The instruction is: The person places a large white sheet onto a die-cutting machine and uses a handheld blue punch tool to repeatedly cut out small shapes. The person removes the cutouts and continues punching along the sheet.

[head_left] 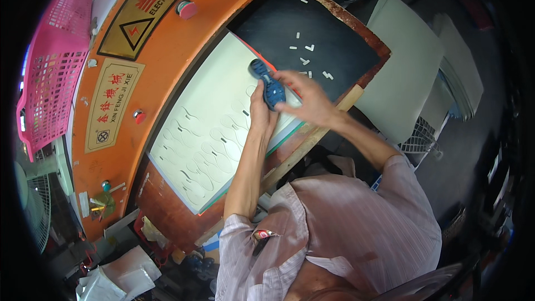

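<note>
Above a cream sheet (203, 86) I hold a blue sole-shaped cutting die (273, 92), its narrower end pointing up and to the left. My left hand (262, 111) is closed around its lower left side. From the right, my right hand (309, 97) grips the die's edge, with fingers near its middle and thumb by the wide end; this hand is slightly blurred. Several sole-shaped outlines (203, 161) are cut in the sheet, some with small dark slots. Part of the sheet beneath the die and my hands is hidden.
An orange machine beam (167, 39) with red buttons runs along the left. Small white scraps (305, 61) lie on the black board (351, 50). Pale sheets (407, 50) are stacked at right. A pink basket (53, 78) stands far left, above a fan (39, 206).
</note>
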`<state>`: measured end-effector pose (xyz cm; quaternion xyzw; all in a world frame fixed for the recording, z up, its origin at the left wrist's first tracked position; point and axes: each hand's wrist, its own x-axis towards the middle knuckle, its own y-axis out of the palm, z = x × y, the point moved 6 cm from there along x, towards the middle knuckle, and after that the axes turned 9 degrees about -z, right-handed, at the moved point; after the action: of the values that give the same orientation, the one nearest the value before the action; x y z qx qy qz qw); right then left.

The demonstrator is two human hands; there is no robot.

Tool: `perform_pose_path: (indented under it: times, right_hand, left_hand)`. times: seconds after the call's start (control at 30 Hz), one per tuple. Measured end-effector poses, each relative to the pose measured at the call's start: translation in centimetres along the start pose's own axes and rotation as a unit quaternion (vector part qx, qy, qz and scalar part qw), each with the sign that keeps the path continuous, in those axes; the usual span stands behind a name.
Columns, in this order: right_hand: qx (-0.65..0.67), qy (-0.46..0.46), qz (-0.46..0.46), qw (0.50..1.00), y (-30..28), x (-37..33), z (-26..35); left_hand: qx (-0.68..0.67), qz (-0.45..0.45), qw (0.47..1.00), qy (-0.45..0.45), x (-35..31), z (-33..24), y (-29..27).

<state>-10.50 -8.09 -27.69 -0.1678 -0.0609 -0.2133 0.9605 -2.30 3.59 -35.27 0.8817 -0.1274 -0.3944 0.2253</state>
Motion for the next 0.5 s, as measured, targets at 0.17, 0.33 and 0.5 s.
perform_pose_path:
  times: [0.17,0.33,0.5]
  right_hand:
    - [0.016,-0.026,0.008,1.000,5.6,-0.6,-0.1]
    - [-0.007,-0.008,0.017,1.000,9.3,0.4,-0.8]
    - [-0.089,-0.068,0.052,0.992,13.8,2.1,0.3]
  left_hand:
    - [-0.019,-0.010,0.998,0.058,-2.1,-1.4,-2.7]
    - [0.285,-0.178,0.879,0.337,-10.4,-4.1,-11.6]
    - [0.489,-0.255,0.754,0.358,-20.3,-0.6,-23.4]
